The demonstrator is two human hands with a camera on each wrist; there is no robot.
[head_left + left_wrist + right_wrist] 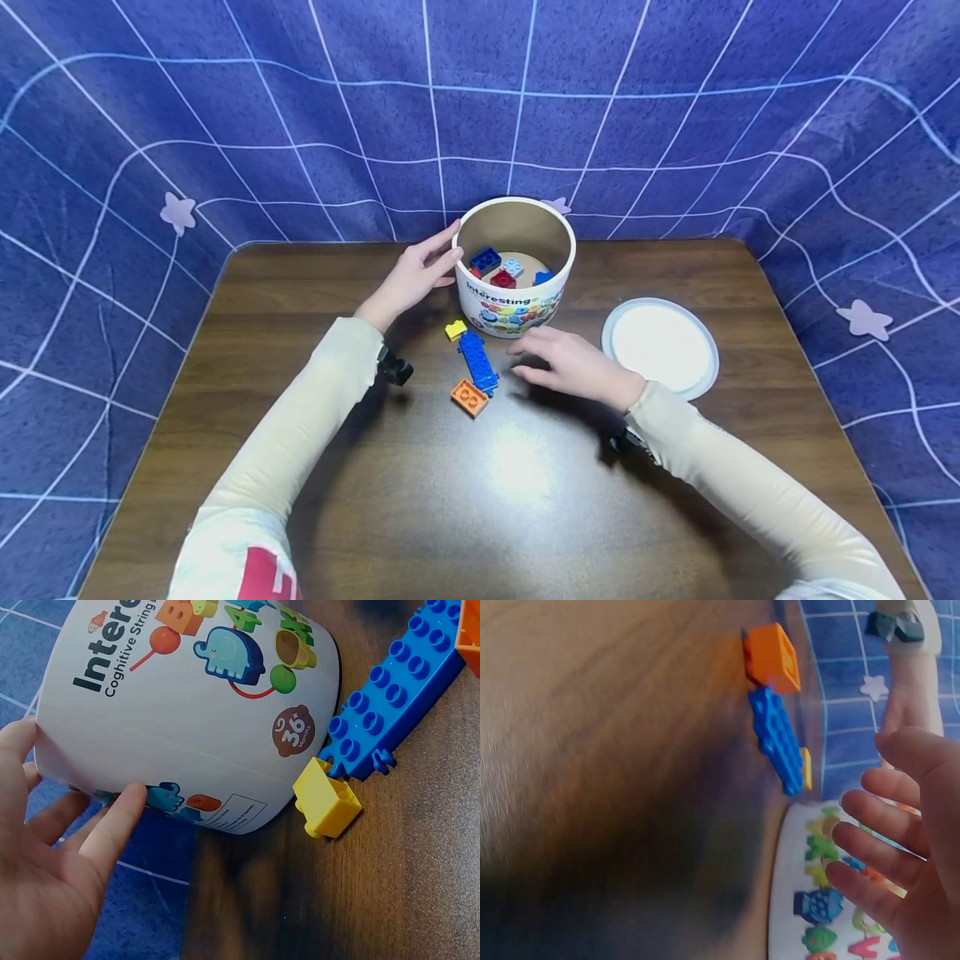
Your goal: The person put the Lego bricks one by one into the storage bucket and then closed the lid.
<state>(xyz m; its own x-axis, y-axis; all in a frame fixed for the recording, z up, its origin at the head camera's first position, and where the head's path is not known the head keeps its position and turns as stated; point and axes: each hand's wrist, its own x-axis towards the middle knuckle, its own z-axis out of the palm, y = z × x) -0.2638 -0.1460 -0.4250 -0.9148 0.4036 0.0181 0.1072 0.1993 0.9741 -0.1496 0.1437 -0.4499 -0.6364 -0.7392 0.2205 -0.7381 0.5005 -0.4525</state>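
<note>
My left hand [415,273] rests against the left side of a white printed tub [172,712], its fingers spread along the outer wall near the rim. In the left wrist view the thumb [120,825] lies on that wall. My right hand [566,363] hovers to the right of the bricks, fingers relaxed and nothing in them. Between the hands lies a long blue studded piece [477,362]. A small yellow brick [327,798] sits at its far end, and an orange brick [469,398] lies hollow side up at its near end.
Inside the tub are several bricks, among them a dark blue brick [486,261], a red brick [503,280] and a light blue brick [513,267]. A round white lid [660,346] lies on the wooden table [420,500] at right. Behind hangs a blue gridded curtain [300,108].
</note>
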